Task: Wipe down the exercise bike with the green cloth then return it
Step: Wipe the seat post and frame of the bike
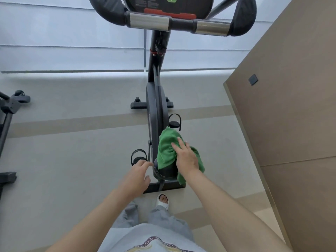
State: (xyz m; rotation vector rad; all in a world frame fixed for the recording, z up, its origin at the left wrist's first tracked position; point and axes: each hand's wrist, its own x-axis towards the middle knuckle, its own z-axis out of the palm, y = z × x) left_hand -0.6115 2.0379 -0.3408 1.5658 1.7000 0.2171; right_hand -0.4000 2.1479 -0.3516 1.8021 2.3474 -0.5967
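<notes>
Green cloth point(168, 151) is draped over the exercise bike point(157, 110) saddle point(164, 172) at 6 o'clock of the frame, right hand point(186, 156) lying flat on it with fingers straight; most of the saddle is hidden under cloth and hand. Left hand point(137, 176) hovers at 9 o'clock of the saddle, fingers loosely spread, holding nothing. Wall panel point(291, 106) stands close at 3 o'clock, open floor point(72, 151) at 9 o'clock; console point(169, 4) cut off at 12 o'clock.
</notes>
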